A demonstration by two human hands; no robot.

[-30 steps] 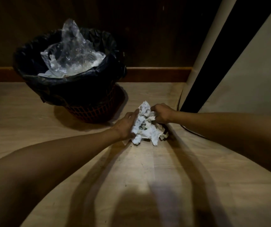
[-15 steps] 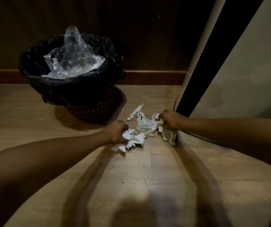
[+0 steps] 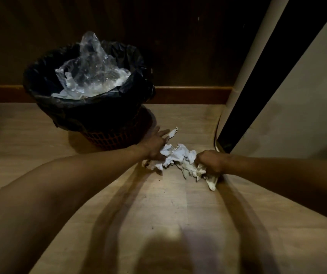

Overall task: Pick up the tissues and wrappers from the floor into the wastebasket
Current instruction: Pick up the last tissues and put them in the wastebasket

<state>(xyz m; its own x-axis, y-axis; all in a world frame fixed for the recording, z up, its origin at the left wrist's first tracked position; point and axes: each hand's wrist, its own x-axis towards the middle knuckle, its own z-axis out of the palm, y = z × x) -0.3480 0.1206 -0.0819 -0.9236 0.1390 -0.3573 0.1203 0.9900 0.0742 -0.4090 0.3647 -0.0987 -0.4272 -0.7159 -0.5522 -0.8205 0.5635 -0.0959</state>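
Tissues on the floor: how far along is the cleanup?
Partly done: clear plastic wrappers already sit in the wastebasket. In hand: the right hand grips crumpled tissues; the left hand reaches for a stray tissue. Left: dropping these into the basket.

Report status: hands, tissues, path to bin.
Left hand open, pressing on tissues. Right hand fisted on a wad. Bin just behind, nothing between.

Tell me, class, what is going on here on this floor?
A person is gathering crumpled tissues off the wooden floor. The right hand is closed on a bunch of them; the left hand rests on the pile with fingers spread toward a loose strip. The wastebasket, lined in black and already holding clear plastic wrappers, stands just behind.
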